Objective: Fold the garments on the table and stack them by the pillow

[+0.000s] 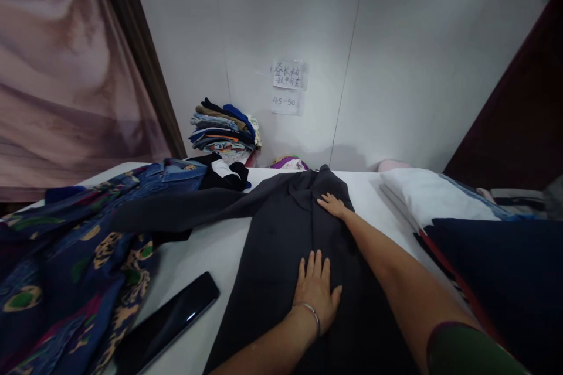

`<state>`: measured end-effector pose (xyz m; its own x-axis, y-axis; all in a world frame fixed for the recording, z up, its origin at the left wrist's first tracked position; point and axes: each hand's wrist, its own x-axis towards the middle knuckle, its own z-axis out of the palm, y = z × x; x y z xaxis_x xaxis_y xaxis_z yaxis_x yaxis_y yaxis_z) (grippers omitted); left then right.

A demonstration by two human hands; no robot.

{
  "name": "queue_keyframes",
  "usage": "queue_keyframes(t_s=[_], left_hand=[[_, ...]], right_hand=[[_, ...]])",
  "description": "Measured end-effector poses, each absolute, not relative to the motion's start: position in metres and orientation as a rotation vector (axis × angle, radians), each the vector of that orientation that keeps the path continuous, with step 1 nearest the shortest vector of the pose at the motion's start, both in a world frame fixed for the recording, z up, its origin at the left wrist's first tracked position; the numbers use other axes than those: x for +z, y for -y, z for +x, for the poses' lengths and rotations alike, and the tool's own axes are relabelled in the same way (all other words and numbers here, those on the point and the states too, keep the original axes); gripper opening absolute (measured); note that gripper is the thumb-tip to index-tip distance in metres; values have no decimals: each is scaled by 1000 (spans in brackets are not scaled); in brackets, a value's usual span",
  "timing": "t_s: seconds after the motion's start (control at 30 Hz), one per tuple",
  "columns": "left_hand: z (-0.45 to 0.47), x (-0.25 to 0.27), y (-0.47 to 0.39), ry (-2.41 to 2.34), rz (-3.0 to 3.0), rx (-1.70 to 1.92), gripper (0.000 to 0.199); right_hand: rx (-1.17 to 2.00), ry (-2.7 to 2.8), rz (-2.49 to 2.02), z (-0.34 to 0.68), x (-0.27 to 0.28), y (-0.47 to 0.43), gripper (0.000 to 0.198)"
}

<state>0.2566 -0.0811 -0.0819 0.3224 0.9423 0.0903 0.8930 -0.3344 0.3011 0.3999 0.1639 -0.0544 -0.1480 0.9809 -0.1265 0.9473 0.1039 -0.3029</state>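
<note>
Across the table (191,261) lies a smooth, dark-grey collared coat (275,246), one sleeve (193,209) stretched toward ten o'clock. The left hand (314,296) lies spread on its middle; the right hand (333,205), loosely spread, toward one. A black phone (171,325) lies at eight.

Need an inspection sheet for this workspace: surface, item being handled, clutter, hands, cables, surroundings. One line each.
Surface: white tabletop, partly covered by clothing.
Handled item: dark long-sleeved garment laid out lengthwise, one sleeve stretched left over a patterned garment.
Clutter: phone lying left of the dark garment; folded fabrics piled at right.
Hands: left hand flat on the garment's front, fingers spread; right hand flat higher up, near the collar.
Cables: nothing seen.
Surroundings: pale wall with handwritten notes; clothes stack beyond the far edge; pink curtain at left.
</note>
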Motion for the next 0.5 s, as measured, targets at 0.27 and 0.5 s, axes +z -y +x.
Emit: queue_keyframes(t_s=[0.27,0.5], left_hand=[[258,-78,84,-1678,2385,403,65],[258,-76,83,-1674,2391,402,67]], right_hand=[[400,2140,-1999,425,-47,-123,64],[526,2094,-1949,419,-67,-113,60]])
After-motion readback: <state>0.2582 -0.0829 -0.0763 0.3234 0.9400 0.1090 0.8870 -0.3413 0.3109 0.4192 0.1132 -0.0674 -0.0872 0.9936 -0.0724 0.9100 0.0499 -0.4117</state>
